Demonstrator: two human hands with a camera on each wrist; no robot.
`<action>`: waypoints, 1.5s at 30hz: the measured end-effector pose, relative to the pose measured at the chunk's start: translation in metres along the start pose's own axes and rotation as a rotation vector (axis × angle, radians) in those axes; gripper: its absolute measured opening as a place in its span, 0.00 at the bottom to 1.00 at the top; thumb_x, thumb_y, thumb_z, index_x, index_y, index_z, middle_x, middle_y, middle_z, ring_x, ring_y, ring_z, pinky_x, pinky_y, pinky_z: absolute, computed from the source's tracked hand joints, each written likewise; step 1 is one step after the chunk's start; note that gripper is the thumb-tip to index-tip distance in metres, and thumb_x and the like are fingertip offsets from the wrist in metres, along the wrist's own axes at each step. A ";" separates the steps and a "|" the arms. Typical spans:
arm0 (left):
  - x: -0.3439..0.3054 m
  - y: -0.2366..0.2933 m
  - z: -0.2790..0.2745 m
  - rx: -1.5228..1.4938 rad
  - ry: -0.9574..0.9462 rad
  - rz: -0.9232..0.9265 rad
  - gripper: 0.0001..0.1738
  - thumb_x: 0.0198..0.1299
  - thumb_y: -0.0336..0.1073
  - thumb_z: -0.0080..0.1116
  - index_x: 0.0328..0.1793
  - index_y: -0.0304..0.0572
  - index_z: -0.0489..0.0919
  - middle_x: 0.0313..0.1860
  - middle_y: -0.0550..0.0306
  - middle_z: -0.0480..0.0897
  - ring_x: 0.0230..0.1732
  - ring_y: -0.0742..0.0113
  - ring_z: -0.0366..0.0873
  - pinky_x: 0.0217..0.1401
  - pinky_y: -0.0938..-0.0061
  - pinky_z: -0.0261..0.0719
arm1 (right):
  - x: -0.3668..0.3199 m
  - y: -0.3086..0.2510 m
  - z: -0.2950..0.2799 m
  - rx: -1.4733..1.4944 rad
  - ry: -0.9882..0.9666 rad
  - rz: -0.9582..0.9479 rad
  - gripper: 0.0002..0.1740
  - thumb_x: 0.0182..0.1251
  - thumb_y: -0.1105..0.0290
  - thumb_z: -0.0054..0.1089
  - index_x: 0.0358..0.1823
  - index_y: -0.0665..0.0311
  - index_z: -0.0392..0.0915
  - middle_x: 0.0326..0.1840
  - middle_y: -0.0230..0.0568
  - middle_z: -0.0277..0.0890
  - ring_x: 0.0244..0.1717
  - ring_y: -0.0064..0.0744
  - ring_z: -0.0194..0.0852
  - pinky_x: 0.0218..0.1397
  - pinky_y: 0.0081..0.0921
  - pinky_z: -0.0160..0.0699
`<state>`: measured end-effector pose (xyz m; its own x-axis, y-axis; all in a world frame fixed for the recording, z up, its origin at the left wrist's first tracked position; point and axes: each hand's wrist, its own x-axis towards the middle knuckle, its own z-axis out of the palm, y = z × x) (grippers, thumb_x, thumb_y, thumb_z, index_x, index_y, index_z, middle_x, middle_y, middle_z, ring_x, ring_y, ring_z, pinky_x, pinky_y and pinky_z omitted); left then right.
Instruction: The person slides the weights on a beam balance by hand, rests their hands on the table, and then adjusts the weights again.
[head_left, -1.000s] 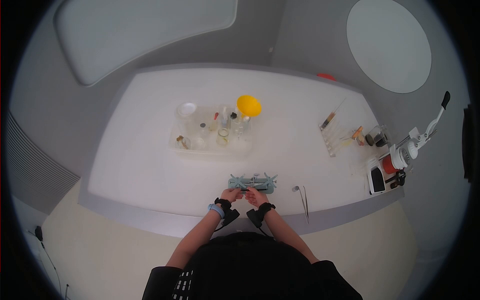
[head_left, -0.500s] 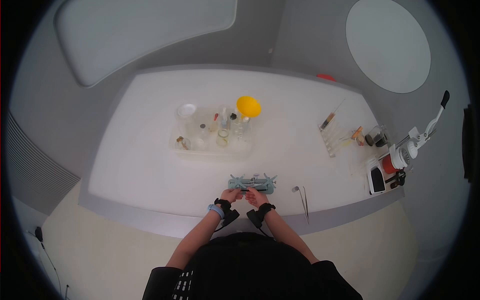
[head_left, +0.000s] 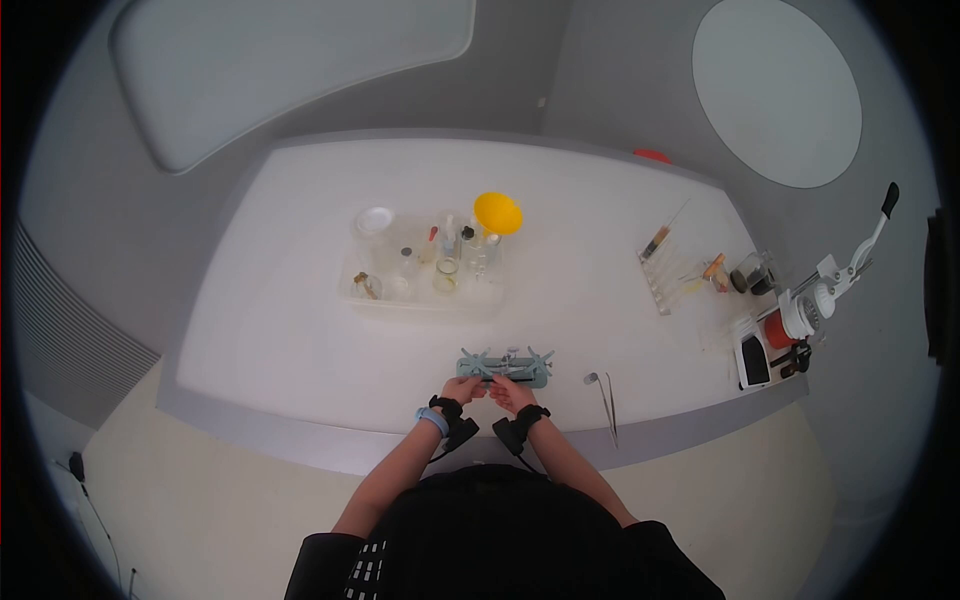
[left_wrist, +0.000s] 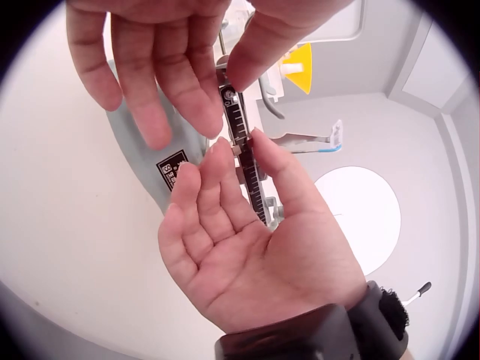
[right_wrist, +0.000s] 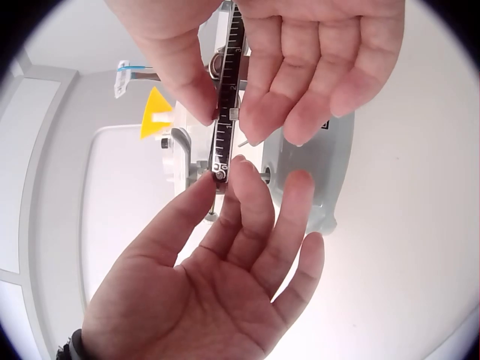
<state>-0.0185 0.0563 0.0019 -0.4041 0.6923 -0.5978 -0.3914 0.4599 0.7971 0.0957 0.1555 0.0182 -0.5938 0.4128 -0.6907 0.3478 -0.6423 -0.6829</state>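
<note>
A grey-green balance [head_left: 539, 381] with cross-shaped supports on top and no pans on them stands near the table's front edge. Along its near side runs a black graduated beam [right_wrist: 223, 139] with a small metal sliding weight [right_wrist: 234, 114] near the 1 mark. My right hand [head_left: 513, 396] has thumb and forefinger on either side of the beam, pinching it at the sliding weight. At the zero end, the thumb and forefinger of my left hand [head_left: 464, 389] pinch the beam. The other fingers of both hands are loosely bent over the base.
Behind the balance is a clear plastic tub [head_left: 425, 311] holding several bottles and a yellow funnel [head_left: 498, 213]. Tweezers [head_left: 609, 408] lie to the right, next to a small round grey item [head_left: 590, 378]. Farther right are a rack [head_left: 658, 290] and a white lever device [head_left: 828, 295].
</note>
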 end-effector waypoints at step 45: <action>-0.001 -0.001 0.002 0.015 0.028 0.053 0.17 0.51 0.47 0.46 0.36 0.40 0.73 0.27 0.60 0.77 0.28 0.75 0.74 0.27 0.85 0.65 | 0.002 0.001 -0.002 -0.034 0.021 -0.007 0.23 0.42 0.51 0.58 0.30 0.64 0.72 0.28 0.35 0.72 0.30 0.23 0.71 0.31 0.14 0.66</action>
<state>-0.0157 0.0564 0.0015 -0.4466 0.7002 -0.5570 -0.3570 0.4313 0.8286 0.0965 0.1566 0.0159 -0.5809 0.4312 -0.6904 0.3683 -0.6172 -0.6953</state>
